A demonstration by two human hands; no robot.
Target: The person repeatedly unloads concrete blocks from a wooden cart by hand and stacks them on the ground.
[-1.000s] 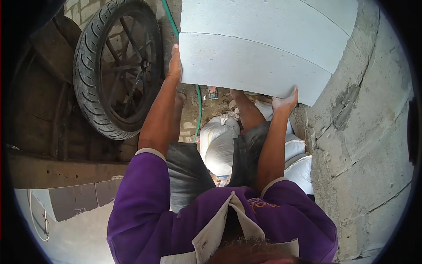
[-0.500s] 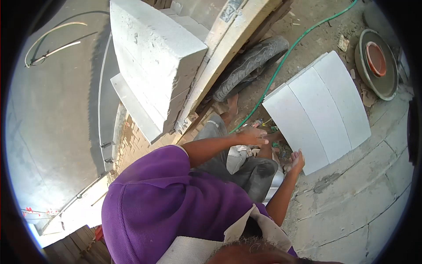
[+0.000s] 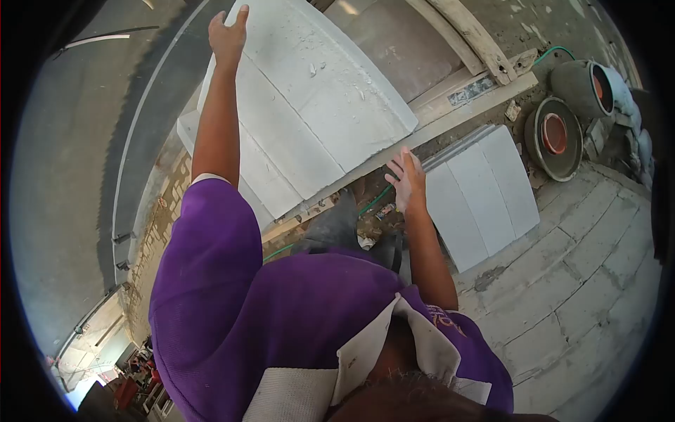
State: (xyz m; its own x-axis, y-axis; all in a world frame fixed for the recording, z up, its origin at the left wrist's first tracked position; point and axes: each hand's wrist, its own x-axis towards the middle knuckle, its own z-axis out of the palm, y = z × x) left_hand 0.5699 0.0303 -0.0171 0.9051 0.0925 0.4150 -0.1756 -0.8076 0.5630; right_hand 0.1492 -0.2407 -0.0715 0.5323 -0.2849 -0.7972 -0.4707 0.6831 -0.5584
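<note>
**Both your hands are open, at the raised blocks**

You have two stacks of smooth white rectangular blocks before you: the raised white stack beside a pale wooden plank, and the low white stack by the grey block wall. Two seams part the low stack's top into three white faces. To its right are one round grey basin with one reddish-brown bowl inside, and one rounded grey pot on its side. One green hose shows in separate stretches.

Your left hand is open, thumb apart from fingers, over the raised stack's far left edge; you cannot tell from here whether it touches. Your right hand is spread wide and grips nothing, between the two stacks.

Half a second ago both your hands were down near the low stack, your right at its edge; now your left reaches far out and your view has swung toward the raised stack.
</note>
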